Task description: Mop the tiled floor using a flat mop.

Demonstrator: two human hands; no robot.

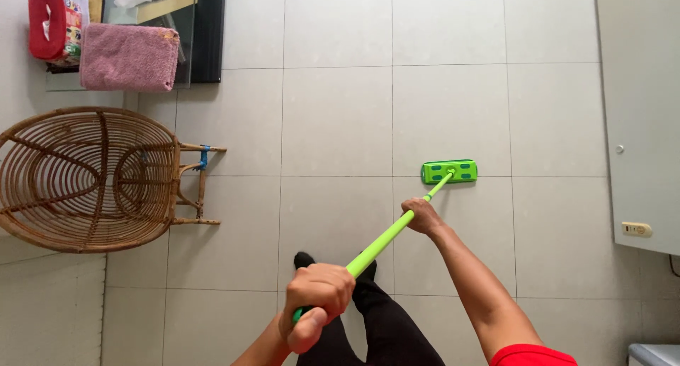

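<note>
Mop head (450, 171) rests on floor tiles (340, 118), beyond both hands' grip.

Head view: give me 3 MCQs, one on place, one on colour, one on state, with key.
1. Where does the mop head lie?
A. on the floor tiles
B. on the rattan chair
C. against the wall

2. What colour is the mop handle?
A. red
B. green
C. white

3. How is the handle held?
A. left hand only
B. right hand only
C. both hands

Key: 1 A, the head sits flat on the tiles, clear of the chair. 2 B, the handle is bright green, like the head. 3 C, the left hand grips the top end and the right hand grips lower down.
</note>
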